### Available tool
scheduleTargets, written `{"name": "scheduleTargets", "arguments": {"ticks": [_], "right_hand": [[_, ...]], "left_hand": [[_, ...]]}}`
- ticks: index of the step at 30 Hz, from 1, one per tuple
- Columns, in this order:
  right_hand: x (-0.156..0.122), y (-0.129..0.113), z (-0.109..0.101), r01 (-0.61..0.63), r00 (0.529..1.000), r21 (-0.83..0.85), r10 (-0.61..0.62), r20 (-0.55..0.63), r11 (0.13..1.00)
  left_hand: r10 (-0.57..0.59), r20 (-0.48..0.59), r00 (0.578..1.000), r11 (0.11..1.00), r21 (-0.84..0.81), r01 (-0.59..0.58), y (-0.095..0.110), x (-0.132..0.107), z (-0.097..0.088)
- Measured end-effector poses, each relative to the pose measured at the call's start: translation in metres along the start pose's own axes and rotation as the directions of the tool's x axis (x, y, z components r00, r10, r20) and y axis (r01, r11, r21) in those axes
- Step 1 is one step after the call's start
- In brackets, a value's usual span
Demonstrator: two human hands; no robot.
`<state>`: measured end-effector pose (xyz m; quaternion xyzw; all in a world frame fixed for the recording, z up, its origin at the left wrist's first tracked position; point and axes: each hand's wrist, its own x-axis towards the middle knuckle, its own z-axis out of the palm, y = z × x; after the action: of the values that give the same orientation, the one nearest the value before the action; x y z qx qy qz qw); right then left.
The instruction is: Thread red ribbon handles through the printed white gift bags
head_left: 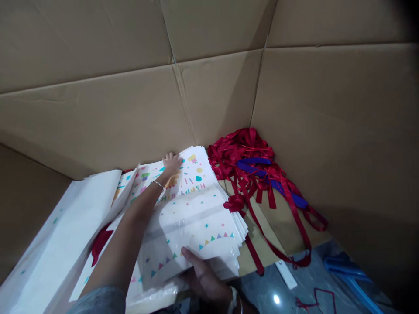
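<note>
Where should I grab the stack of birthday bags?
Grip the stack of birthday bags by its near edge, coming from your side, thumb on top, like the right hand: the layers fan apart there, so fingers can probably slip under.

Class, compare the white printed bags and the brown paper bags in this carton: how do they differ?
The white bags carry coloured shapes and birthday lettering; the brown paper bags look plain. The white bags lie under the left hand and right hand; the brown bags lie untouched beneath tangled red ribbon. Both lie flat in a cardboard carton.
</note>
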<state>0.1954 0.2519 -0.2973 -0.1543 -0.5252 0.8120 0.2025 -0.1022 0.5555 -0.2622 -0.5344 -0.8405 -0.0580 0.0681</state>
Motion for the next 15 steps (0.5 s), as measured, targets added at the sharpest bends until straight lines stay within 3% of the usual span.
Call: {"name": "scheduleTargets", "arguments": {"ticks": [2,3,5,7,9,11,12,14,15], "right_hand": [[-0.018,-0.007,-0.007,-0.147,0.983,0.297,0.172,-0.061,0.944],[-0.031,-0.012,-0.012,-0.221,0.966,0.4,0.256,-0.037,0.89],[-0.058,-0.024,-0.027,-0.33,0.934,0.432,0.356,0.022,0.84],[-0.085,-0.039,-0.045,-0.381,0.916,0.338,0.402,0.006,0.861],[-0.108,-0.053,-0.069,-0.339,0.92,0.238,0.374,-0.12,0.91],[-0.124,-0.066,-0.096,-0.248,0.906,0.163,0.288,-0.309,0.955],[-0.128,-0.071,-0.11,-0.186,0.875,0.115,0.218,-0.433,0.976],[-0.132,-0.077,-0.135,-0.098,0.776,-0.004,0.073,-0.626,0.995],[-0.131,-0.079,-0.146,-0.077,0.73,-0.058,0.017,-0.683,0.995]], "left_hand": [[-0.042,-0.067,0.997,0.999,-0.003,0.042,0.005,-0.019,-0.01],[-0.063,-0.07,0.996,0.998,-0.017,0.062,0.008,-0.029,-0.018],[-0.066,-0.004,0.998,0.997,-0.041,0.066,0.014,-0.052,-0.04],[0.002,0.115,0.993,0.998,-0.068,0.006,0.015,-0.08,-0.07],[0.108,0.172,0.979,0.987,-0.137,-0.084,0.01,-0.121,-0.105],[0.187,0.084,0.979,0.951,-0.264,-0.159,0.0,-0.177,-0.138],[0.18,0.0,0.984,0.927,-0.336,-0.17,-0.006,-0.209,-0.151],[0.0,-0.154,0.988,0.885,-0.461,-0.072,-0.017,-0.28,-0.167],[-0.134,-0.222,0.966,0.857,-0.515,0.0,-0.022,-0.317,-0.168]]}}
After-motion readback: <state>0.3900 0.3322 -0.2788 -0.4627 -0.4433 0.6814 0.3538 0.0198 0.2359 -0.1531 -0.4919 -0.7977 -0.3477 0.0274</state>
